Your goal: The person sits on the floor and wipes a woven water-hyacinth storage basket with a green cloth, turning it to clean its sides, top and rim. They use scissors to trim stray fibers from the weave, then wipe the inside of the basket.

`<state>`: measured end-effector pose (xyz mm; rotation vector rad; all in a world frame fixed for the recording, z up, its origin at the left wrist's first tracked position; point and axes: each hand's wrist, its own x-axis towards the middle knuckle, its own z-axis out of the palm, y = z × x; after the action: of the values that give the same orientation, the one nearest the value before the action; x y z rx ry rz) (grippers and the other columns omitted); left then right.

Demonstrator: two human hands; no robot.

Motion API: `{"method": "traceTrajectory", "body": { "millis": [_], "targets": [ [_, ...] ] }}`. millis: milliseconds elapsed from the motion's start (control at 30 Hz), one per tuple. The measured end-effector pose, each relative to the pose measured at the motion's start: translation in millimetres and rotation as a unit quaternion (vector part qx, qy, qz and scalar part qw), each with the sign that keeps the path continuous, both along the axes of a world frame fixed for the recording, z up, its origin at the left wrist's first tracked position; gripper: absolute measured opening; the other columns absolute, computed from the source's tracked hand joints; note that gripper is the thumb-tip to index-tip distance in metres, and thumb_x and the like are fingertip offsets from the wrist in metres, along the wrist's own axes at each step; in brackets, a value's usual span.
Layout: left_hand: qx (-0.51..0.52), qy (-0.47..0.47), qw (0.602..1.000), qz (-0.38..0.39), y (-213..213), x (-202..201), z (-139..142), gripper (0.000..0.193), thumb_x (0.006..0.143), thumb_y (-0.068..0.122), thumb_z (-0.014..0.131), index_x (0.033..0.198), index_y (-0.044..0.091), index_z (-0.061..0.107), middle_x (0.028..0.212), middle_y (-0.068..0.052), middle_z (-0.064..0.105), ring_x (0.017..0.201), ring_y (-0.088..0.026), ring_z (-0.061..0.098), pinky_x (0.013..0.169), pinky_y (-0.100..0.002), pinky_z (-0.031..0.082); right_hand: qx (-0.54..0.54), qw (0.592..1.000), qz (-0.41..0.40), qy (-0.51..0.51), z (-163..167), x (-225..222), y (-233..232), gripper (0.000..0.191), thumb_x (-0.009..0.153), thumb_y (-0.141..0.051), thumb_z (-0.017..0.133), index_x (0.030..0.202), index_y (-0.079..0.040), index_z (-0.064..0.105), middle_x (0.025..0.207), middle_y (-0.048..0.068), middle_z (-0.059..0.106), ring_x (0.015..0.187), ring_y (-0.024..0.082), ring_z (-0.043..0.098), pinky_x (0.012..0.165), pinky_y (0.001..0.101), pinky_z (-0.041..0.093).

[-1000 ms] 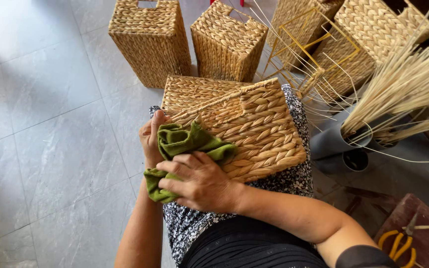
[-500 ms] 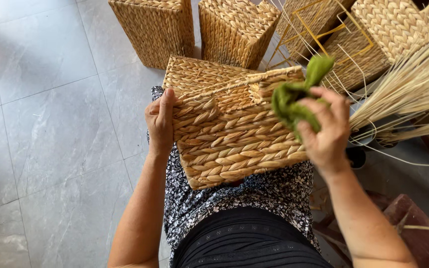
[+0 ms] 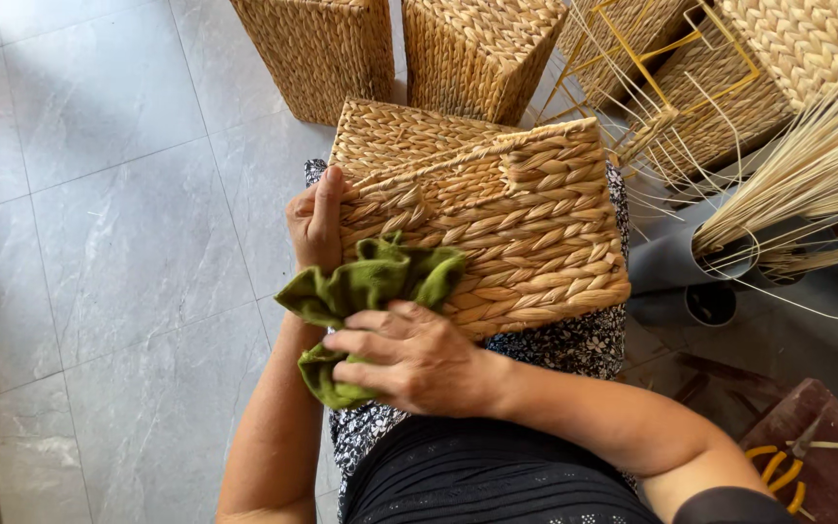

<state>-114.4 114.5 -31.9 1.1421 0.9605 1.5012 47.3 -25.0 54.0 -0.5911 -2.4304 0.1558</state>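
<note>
Two hands on one woven basket [image 3: 497, 228], which lies on its side across the person's lap. The left hand [image 3: 314, 221] clamps the basket's near-left edge: thumb up over the top of the weave, the other fingers wrapped behind the edge and out of sight. The right hand [image 3: 409, 357] presses a crumpled green cloth [image 3: 370, 291] against the basket's near-left corner; fingers are curled down over the cloth, gripping it, with part of the cloth bunched under the palm and a flap sticking out to the left. The cloth touches both the basket and the left wrist area.

The basket is rectangular, with braided straw in rows and a handle cut-out on its upper side toward the far right. Its near edge rests on a dark floral-print garment [image 3: 574, 344].

Far side: two more upright woven baskets on the grey tile floor [image 3: 99, 243], one far left [image 3: 317, 49] and one just right of it [image 3: 477, 49], near each other and just beyond the lap basket. Far right: a yellow wire frame [image 3: 671, 58] with loose straw strands, and another woven piece [image 3: 807, 39] at the corner. Right: a bundle of pale straw stalks [image 3: 807, 175] stands in a grey tube [image 3: 691, 262]. Near right: yellow-handled pliers [image 3: 778, 471] on a reddish-brown wooden surface [image 3: 826, 437].
</note>
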Motion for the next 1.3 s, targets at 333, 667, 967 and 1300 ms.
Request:
{"method": "traceTrajectory", "body": {
  "millis": [333,667,967,1300],
  "targets": [
    [0.028,0.074,0.997,-0.006,-6,3,11,0.048,0.11,0.036,0.053,0.081,-0.001,0.064,0.074,0.005,0.058,0.071,-0.004,0.047,0.064,-0.024,0.041,0.034,0.974,-0.2,-0.104,17,147,-4,0.044,0.067,-0.023,0.091,0.107,-0.019,0.073,0.124,0.002,0.068,0.117,0.02,0.057,0.1,0.0408,0.037],
    [0.014,0.001,1.0,-0.002,0,1,4,0.045,0.108,0.034,0.056,0.08,0.001,0.066,0.074,0.006,0.059,0.069,-0.003,0.049,0.062,-0.023,0.042,0.026,0.964,-0.249,-0.093,-12,120,-14,0.05,0.07,-0.015,0.086,0.117,-0.016,0.07,0.133,0.003,0.06,0.121,0.027,0.053,0.098,0.0455,0.038],
    [-0.045,-0.075,0.996,-0.028,2,1,9,0.04,0.104,0.032,0.056,0.081,0.001,0.068,0.075,0.004,0.066,0.066,-0.004,0.053,0.058,-0.024,0.044,-0.022,0.999,-0.012,-0.034,-5,-7,1,0.042,0.08,-0.021,0.085,0.119,-0.015,0.07,0.136,0.003,0.06,0.131,0.024,0.053,0.113,0.0433,0.041],
    [0.007,0.014,1.0,-0.012,3,4,4,0.045,0.106,0.035,0.055,0.082,0.0,0.07,0.075,0.005,0.064,0.069,-0.003,0.053,0.062,-0.022,0.045,0.112,0.952,-0.269,-0.099,11,135,40,0.039,0.073,-0.022,0.09,0.106,-0.013,0.074,0.12,0.005,0.064,0.104,0.022,0.055,0.085,0.0383,0.048]
  ]
}}
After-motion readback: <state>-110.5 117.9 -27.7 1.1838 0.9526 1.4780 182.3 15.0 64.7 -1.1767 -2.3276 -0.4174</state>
